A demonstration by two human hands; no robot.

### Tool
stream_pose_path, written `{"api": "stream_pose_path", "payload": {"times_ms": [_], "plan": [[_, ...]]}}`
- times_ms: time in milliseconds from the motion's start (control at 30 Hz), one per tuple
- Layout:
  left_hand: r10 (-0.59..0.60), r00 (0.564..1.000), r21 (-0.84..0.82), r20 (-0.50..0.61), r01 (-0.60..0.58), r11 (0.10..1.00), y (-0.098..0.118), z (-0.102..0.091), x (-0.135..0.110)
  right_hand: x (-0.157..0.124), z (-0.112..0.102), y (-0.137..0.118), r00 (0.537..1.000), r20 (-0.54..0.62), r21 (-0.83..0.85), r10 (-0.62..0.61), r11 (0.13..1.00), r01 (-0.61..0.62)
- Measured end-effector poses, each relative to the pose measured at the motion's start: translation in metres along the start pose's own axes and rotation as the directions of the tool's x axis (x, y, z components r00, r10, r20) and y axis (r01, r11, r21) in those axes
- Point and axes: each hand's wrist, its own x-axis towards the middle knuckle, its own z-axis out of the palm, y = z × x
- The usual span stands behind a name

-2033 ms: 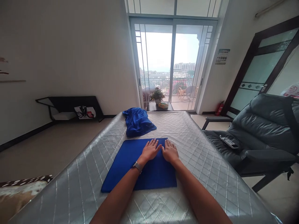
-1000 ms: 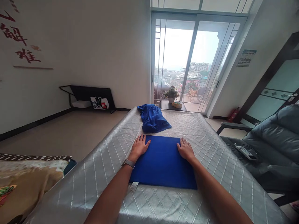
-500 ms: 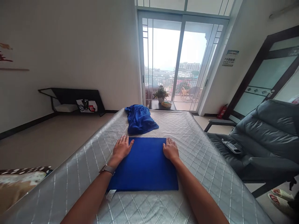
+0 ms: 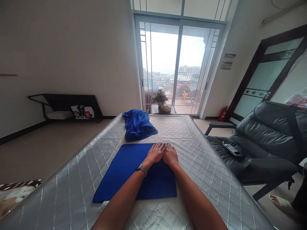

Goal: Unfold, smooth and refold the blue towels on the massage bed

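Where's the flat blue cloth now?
In the head view, the flat blue cloth lies mostly left of centre on the silver cover, nearer than the crumpled cloth, with left hand and right hand at its far right corner.

Daylight glares through the sliding door (image 4: pixel 177 64) at upper centre; corners look dim and stretched, the lower right perhaps slightly blurred.

The flat blue rectangular cloth (image 4: pixel 120 172) looks matt and smooth; the crumpled blue cloth heap (image 4: pixel 138 125) is wrinkled, with a soft sheen. The silver quilted bed cover (image 4: pixel 206 166) shines like foil — glossy, ridged in diamonds. The dark grey padded armchair (image 4: pixel 268 131) looks like creased leather — faintly glossy. The dark-framed door (image 4: pixel 268 75) holds smooth, frosted-looking glass.
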Motion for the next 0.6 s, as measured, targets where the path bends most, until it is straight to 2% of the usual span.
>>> {"api": "stream_pose_path", "payload": {"times_ms": [100,233,333,400,500,600], "plan": [[-0.151,0.988,0.006,0.022,0.151,0.989,-0.035,-0.006,-0.02,0.002,0.001,-0.003,0.999,-0.024,0.033,0.023,0.999,-0.022],[-0.278,0.96,0.041,0.015,0.277,0.96,-0.091,-0.017,-0.055,0.002,0.0,-0.004,0.999,-0.007,0.047,0.033,0.998,-0.032],[-0.374,0.927,0.085,-0.006,0.373,0.924,-0.134,-0.024,-0.083,0.002,-0.001,-0.003,0.999,0.008,0.024,0.034,0.999,-0.034],[-0.445,0.896,0.097,-0.015,0.444,0.891,-0.156,-0.028,-0.098,0.003,-0.001,-0.003,0.999,0.011,0.005,0.032,0.999,-0.032],[-0.483,0.875,0.084,-0.033,0.484,0.871,-0.169,-0.032,-0.112,0.003,-0.002,-0.004,0.999,0.013,-0.025,0.036,0.999,-0.036],[-0.485,0.873,0.074,-0.05,0.488,0.87,-0.166,-0.034,-0.113,0.004,-0.002,-0.004,0.999,0.018,-0.044,0.043,0.998,-0.043]]}}
